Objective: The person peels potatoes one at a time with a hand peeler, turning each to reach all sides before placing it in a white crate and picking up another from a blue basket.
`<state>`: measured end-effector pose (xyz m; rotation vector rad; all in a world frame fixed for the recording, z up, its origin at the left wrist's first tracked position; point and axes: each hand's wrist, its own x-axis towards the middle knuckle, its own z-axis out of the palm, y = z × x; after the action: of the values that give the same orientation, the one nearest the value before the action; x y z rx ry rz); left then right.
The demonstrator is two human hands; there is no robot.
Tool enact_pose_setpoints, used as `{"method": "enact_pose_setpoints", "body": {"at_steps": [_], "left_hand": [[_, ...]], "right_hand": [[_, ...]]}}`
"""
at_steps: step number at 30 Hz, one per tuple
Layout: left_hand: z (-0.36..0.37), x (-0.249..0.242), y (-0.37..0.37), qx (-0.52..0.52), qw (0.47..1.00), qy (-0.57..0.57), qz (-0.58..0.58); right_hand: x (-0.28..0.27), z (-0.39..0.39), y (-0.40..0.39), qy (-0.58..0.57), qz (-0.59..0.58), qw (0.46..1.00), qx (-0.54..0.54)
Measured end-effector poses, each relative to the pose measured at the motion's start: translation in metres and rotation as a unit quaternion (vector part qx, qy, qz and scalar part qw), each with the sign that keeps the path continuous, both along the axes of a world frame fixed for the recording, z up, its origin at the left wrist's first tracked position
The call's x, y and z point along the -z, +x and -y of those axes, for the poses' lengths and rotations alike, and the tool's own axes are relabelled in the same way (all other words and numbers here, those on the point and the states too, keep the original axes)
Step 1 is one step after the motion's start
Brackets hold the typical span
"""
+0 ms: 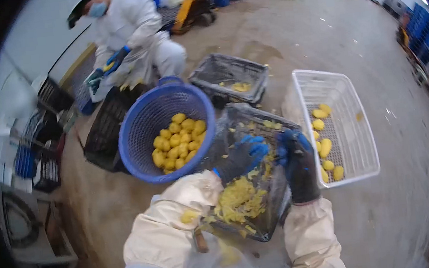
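Note:
My left hand (241, 157), in a dark glove with blue fingertips, is over a black crate (266, 230) lined with clear plastic. Its fingers are apart and nothing shows in them. My right hand (297, 164), gloved alike, is at the crate's right side with its fingers bent; what they hold, if anything, is hidden. Yellow peelings (240, 202) lie heaped in the crate. To the left, a blue round basket (131, 116) holds several peeled yellow potatoes (179, 143). On the right stands a white crate (351, 119) with several more potatoes (325, 147).
A person (133, 32) in white crouches at the upper left, gloved hands around a yellow piece. Beside them is a black crate (111, 124). Another black crate (229, 75) with some peelings stands beyond the basket. A yellow pallet truck (188, 12) is farther back.

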<state>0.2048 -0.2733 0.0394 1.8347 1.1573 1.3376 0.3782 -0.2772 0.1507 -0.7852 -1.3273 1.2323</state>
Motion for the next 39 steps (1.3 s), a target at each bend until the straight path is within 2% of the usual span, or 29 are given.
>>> {"method": "enact_pose_setpoints", "body": {"at_steps": [1, 2, 3, 4, 5, 6, 7, 8, 10, 11, 12, 14, 15, 18, 22, 23, 24, 25, 26, 28, 29, 32, 33, 34, 36, 37, 39], "left_hand": [[0.009, -0.019, -0.041, -0.060, 0.964, 0.105, -0.235], [0.011, -0.016, -0.081, -0.100, 0.977, -0.093, -0.164], [0.014, -0.009, -0.111, -0.131, 0.946, -0.285, -0.078], [0.021, -0.011, -0.124, -0.301, 0.930, -0.173, -0.121], [0.025, -0.013, -0.136, -0.458, 0.872, -0.057, -0.164], [0.009, 0.047, -0.223, -0.251, 0.900, -0.230, -0.272], [0.009, 0.060, -0.253, -0.235, 0.908, -0.153, -0.310], [0.006, 0.080, -0.275, -0.241, 0.908, -0.158, -0.304], [0.001, 0.109, -0.302, -0.163, 0.889, -0.153, -0.400], [-0.003, 0.117, -0.302, -0.152, 0.873, -0.217, -0.409], [-0.003, 0.131, -0.304, -0.153, 0.875, -0.221, -0.402], [-0.006, 0.170, -0.302, -0.088, 0.892, -0.251, -0.365], [-0.012, 0.183, -0.298, -0.050, 0.884, -0.279, -0.371], [-0.024, 0.222, -0.267, -0.075, 0.907, -0.265, -0.319], [-0.044, 0.199, -0.231, -0.012, 0.872, -0.341, -0.351], [-0.045, 0.195, -0.227, -0.016, 0.844, -0.408, -0.348], [-0.048, 0.189, -0.223, -0.022, 0.812, -0.471, -0.344], [-0.049, 0.183, -0.221, -0.021, 0.814, -0.465, -0.348], [-0.047, 0.179, -0.222, -0.020, 0.815, -0.473, -0.335], [-0.040, 0.169, -0.226, -0.014, 0.815, -0.486, -0.315], [-0.036, 0.163, -0.229, -0.012, 0.815, -0.492, -0.305], [-0.019, 0.140, -0.233, -0.005, 0.811, -0.506, -0.294], [-0.013, 0.128, -0.237, -0.023, 0.881, -0.466, -0.072], [-0.008, 0.102, -0.237, -0.039, 0.903, -0.400, 0.154], [0.005, 0.036, -0.223, 0.006, 0.806, -0.401, 0.435], [0.015, 0.000, -0.212, 0.000, 0.810, -0.400, 0.429], [0.031, -0.052, -0.190, 0.068, 0.760, -0.387, 0.517]], "right_hand": [[-0.008, 0.002, -0.001, -0.079, -0.007, 0.996, -0.047], [-0.019, 0.004, -0.003, -0.159, -0.011, 0.983, -0.091], [-0.020, 0.006, -0.010, -0.173, -0.005, 0.981, -0.090], [-0.018, 0.008, -0.017, -0.188, 0.002, 0.978, -0.086], [-0.013, 0.011, -0.023, -0.155, 0.047, 0.984, -0.073], [-0.009, 0.012, -0.028, -0.157, 0.055, 0.983, -0.083], [-0.006, 0.011, -0.033, -0.186, 0.078, 0.976, -0.079], [-0.005, 0.009, -0.040, -0.214, 0.101, 0.969, -0.074], [0.001, 0.004, -0.054, -0.190, 0.150, 0.967, -0.086], [0.006, 0.002, -0.058, -0.201, 0.148, 0.965, -0.085], [0.011, 0.000, -0.063, -0.212, 0.147, 0.963, -0.083], [0.016, -0.005, -0.073, -0.227, 0.141, 0.959, -0.092], [0.018, -0.008, -0.077, -0.241, 0.154, 0.954, -0.095], [0.026, -0.018, -0.083, -0.261, 0.176, 0.944, -0.095], [0.024, -0.022, -0.087, -0.276, 0.177, 0.940, -0.093], [0.024, -0.021, -0.087, -0.275, 0.177, 0.941, -0.089], [0.024, -0.020, -0.087, -0.219, 0.206, 0.949, -0.096], [0.023, -0.019, -0.087, -0.161, 0.234, 0.953, -0.103], [0.021, -0.018, -0.088, -0.157, 0.231, 0.955, -0.095], [0.017, -0.013, -0.089, -0.245, 0.150, 0.953, -0.101], [0.017, -0.011, -0.086, -0.230, 0.175, 0.951, -0.111], [0.027, -0.013, -0.080, -0.200, 0.134, 0.961, -0.134], [0.035, -0.014, -0.076, -0.118, 0.126, 0.975, -0.140], [0.029, -0.013, -0.076, -0.115, 0.115, 0.977, -0.138], [0.016, -0.010, -0.080, -0.193, 0.032, 0.972, -0.128], [0.015, -0.008, -0.081, -0.165, 0.019, 0.978, -0.131], [0.015, -0.004, -0.082, -0.150, -0.004, 0.978, -0.145]]}}
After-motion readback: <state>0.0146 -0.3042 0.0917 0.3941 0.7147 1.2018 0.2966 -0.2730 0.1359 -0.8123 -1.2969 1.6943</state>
